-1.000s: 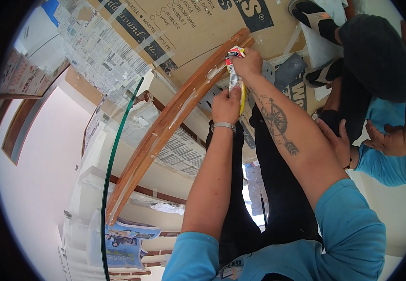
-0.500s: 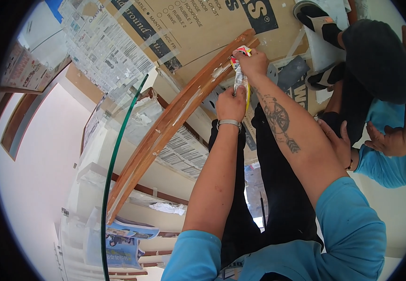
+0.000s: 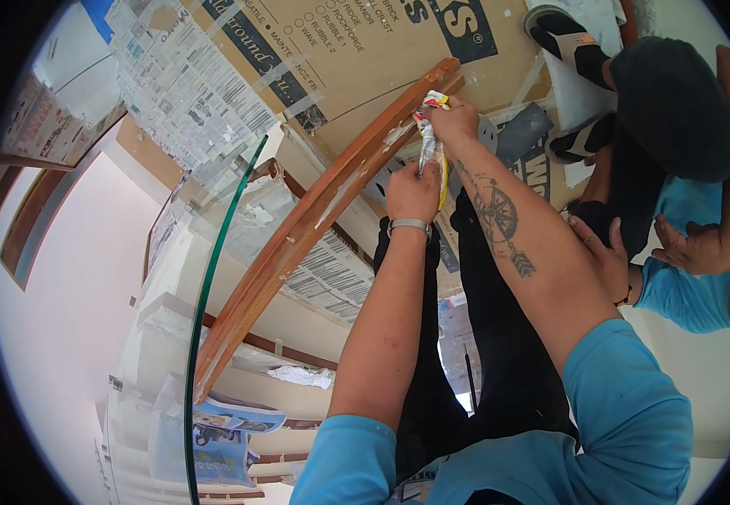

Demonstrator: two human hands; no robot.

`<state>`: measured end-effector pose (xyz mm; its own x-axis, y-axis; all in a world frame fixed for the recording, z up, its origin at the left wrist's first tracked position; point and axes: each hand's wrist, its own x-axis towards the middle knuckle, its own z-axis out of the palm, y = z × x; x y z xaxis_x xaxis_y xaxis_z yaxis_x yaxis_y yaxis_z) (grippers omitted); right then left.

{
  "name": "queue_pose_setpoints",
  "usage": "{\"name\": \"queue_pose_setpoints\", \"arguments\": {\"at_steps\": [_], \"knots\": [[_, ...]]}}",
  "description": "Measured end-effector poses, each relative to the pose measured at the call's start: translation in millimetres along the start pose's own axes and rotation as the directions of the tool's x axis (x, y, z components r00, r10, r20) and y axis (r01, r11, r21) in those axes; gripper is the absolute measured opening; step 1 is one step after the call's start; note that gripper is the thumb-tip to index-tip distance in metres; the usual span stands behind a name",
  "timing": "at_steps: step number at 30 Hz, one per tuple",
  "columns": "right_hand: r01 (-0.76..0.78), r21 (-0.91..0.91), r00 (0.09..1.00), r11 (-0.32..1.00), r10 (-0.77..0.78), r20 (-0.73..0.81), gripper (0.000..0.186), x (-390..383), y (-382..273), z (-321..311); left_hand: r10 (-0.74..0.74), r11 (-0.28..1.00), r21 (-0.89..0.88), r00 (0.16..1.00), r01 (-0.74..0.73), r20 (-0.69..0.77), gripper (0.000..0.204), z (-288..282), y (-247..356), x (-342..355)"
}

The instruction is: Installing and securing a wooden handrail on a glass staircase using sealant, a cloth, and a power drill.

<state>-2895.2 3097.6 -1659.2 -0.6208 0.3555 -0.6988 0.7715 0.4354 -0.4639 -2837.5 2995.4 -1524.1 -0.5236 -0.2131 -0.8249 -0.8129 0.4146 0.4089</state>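
A crumpled, silvery-white plastic packet with red and yellow print [image 3: 428, 145] is held in both of my hands beside a curved wooden handrail [image 3: 314, 198]. My right hand [image 3: 454, 120] is closed around its upper end, close to the rail's far end. Lower down, my left hand [image 3: 413, 192] grips the packet with the thumb lying on top; a yellow edge shows to its right. Whitish, filler-like patches [image 3: 394, 135] run along the groove in the rail. Whether the packet's tip touches the rail cannot be made out.
A green-edged glass panel [image 3: 222, 231] stands left of the handrail. Printed cardboard [image 3: 357, 59] and taped newspaper [image 3: 188, 93] cover the floor beyond. Another person in a dark cap [image 3: 676, 109] crouches close on the right, one hand [image 3: 607, 257] beside my right arm. Stair treads show below.
Both hands keep their grip on the packet. Its upper end and my right hand have shifted slightly down and toward the left; the whole view has also moved a little.
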Motion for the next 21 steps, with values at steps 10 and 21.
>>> {"name": "queue_pose_setpoints", "arguments": {"at_steps": [10, 21], "knots": [[0.024, 0.12, 0.997, 0.993, -0.033, 0.074, 0.019, -88.5, -30.6, 15.2, -0.025, 0.998, -0.067, 0.996, 0.019, -0.089, 0.043, -36.4, -33.0, -58.4], [0.148, -0.071, 0.976, 0.986, -0.134, 0.175, 0.016, -175.0, -68.0, 6.0, -0.18, 0.946, -0.298, 0.973, 0.13, -0.147, 0.039, -68.4, -50.8, -127.9]]}}
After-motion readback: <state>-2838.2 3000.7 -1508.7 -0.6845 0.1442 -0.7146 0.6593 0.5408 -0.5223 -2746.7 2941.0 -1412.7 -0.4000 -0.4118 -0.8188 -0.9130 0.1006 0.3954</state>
